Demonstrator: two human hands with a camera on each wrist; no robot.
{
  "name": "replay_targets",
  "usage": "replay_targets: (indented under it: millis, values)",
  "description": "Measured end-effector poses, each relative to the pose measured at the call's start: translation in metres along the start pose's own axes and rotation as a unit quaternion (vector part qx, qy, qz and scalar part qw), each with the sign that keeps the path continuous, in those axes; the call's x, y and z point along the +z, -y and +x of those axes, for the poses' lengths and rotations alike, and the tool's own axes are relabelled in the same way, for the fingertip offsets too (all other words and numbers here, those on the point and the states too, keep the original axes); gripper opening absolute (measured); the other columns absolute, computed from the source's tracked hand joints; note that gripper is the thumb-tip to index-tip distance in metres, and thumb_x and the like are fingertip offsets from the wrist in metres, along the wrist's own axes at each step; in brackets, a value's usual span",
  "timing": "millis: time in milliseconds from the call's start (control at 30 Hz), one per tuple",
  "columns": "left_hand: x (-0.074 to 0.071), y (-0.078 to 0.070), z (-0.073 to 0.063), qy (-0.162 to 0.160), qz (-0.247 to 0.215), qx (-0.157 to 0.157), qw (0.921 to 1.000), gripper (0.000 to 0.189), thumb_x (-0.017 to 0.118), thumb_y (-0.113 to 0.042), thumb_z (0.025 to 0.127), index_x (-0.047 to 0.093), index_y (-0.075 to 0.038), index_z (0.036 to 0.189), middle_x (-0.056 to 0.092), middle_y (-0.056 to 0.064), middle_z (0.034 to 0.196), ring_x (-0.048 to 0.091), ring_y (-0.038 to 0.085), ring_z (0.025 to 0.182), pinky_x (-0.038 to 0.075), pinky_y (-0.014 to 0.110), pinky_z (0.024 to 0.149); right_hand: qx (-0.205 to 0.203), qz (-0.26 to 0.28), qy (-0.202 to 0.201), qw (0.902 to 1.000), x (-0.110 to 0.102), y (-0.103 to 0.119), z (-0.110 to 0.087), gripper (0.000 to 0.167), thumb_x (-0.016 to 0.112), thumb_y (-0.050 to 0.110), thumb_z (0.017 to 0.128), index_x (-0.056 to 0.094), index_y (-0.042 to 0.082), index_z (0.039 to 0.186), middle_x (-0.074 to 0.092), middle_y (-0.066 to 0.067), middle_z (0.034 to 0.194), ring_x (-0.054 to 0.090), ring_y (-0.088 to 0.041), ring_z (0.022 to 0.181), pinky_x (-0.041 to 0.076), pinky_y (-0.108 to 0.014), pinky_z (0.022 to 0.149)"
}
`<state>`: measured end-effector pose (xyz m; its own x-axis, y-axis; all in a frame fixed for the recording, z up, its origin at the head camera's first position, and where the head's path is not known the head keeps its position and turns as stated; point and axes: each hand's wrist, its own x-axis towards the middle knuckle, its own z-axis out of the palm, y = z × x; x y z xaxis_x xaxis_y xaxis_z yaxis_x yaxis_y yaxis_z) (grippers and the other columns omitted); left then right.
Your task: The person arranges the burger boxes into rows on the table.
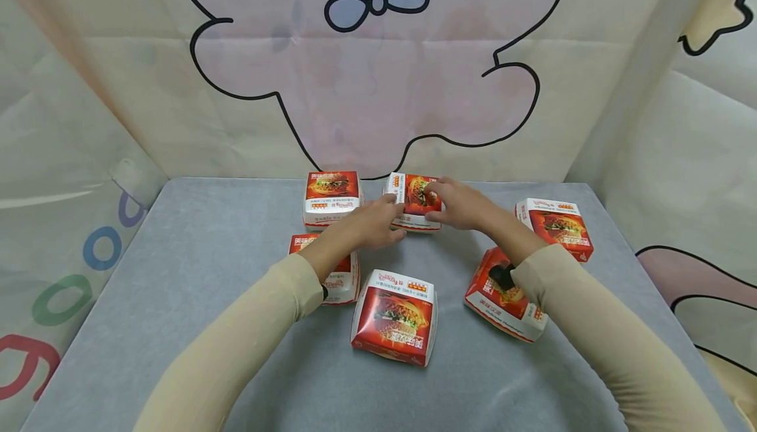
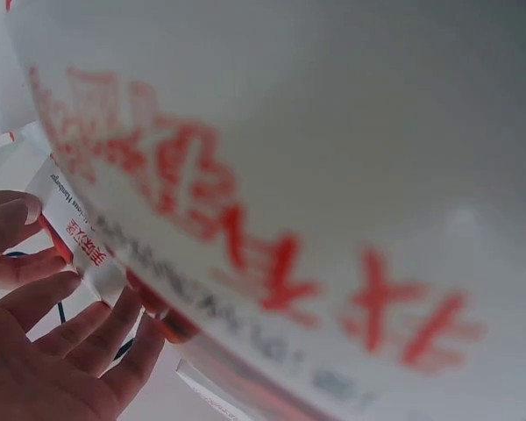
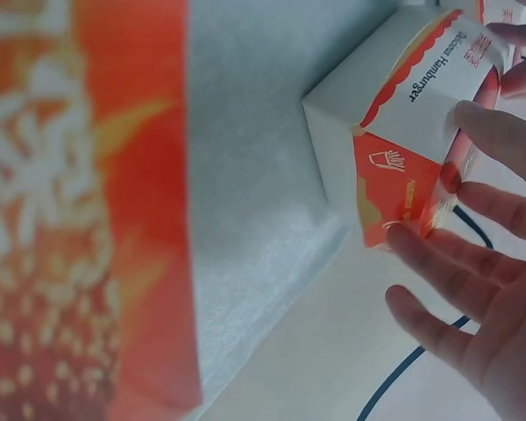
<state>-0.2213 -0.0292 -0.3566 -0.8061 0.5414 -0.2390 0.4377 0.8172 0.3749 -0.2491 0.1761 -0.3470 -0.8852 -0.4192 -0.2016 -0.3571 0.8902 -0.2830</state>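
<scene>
Nearest: left sleeve [image 1: 230, 340] and right sleeve [image 1: 609, 333], both beige, stretched over grey cloth-covered surface [image 1: 207, 241] from bottom edge. Next, near-centre hamburger box [image 1: 393, 317]: closed, red and white, burger picture toward camera, white printed band beyond. To its right, well apart, skewed hamburger box [image 1: 507, 310], turned at an angle, partly covered by right sleeve. Slightly farther, left-middle hamburger box [image 1: 342, 284], also partly covered, by left sleeve. Right-hand hamburger box [image 1: 558, 227] beyond the skewed one, near the right edge of the surface.

Farther out, left-hand grip [image 1: 374, 223] and right-hand grip [image 1: 463, 205], to either side of far-centre hamburger box [image 1: 416, 203], close to the back edge. Fingers spread in both, mostly straight; fingertips against the box sides and lid edge. Left thumb near the front corner; contact there impossible to tell. In right wrist view, right fingers well fanned out, "Delicious Hamburger" legible on the box side.

Far-left hamburger box [image 1: 333, 198] just beside, with a narrow gap between.

Farthest: printed backdrop [image 1: 248, 129], pinkish cartoon shape in black outline, blue bow [image 1: 377, 2] at top, yellow star [image 1: 712, 18] on right wall.
</scene>
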Motion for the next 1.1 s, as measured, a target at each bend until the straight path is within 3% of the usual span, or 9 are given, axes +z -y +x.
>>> replay_targets:
  millis: [367,567,767,1100]
  values:
    - [-0.0043,0.0008,-0.0008,-0.018,-0.007,0.006,0.9998,0.059,0.058,-0.034,0.1,0.043,-0.012,0.152,0.031,0.013,0.159,0.041,0.032,0.14,0.041,0.047,0.107,-0.013,-0.006,0.004,0.9999,-0.0006,-0.0059,0.0034,0.055,0.074,0.022,0.091,0.053,0.001,0.137,0.046,-0.025,0.144,0.052,-0.041,0.124,0.044,-0.058,0.101]
    - [-0.0029,0.0016,0.0019,-0.032,0.0,0.018,0.9993,0.056,0.059,-0.032,0.099,0.047,-0.01,0.149,0.033,0.015,0.158,0.039,0.032,0.141,0.036,0.047,0.112,-0.03,-0.01,0.004,0.9995,-0.0017,-0.0077,0.0041,0.052,0.073,0.016,0.091,0.053,0.0,0.137,0.049,-0.025,0.142,0.051,-0.04,0.125,0.042,-0.057,0.104]
    - [-0.0009,0.0021,0.0035,-0.032,0.004,0.02,0.9993,0.055,0.061,-0.032,0.098,0.048,-0.011,0.148,0.029,0.016,0.16,0.035,0.032,0.144,0.034,0.049,0.113,-0.04,-0.014,0.004,0.9991,-0.0027,-0.008,0.0061,0.051,0.071,0.008,0.09,0.054,0.0,0.138,0.05,-0.025,0.141,0.049,-0.041,0.128,0.04,-0.057,0.106]
    - [0.0003,0.0011,0.0025,-0.007,0.055,0.015,0.9984,0.062,0.061,-0.037,0.099,0.042,-0.01,0.151,0.029,0.011,0.161,0.027,0.027,0.148,0.031,0.045,0.115,-0.028,-0.019,0.012,0.9993,-0.0019,-0.0062,0.0074,0.054,0.066,0.002,0.09,0.052,0.003,0.142,0.048,-0.024,0.144,0.047,-0.04,0.131,0.04,-0.056,0.107]
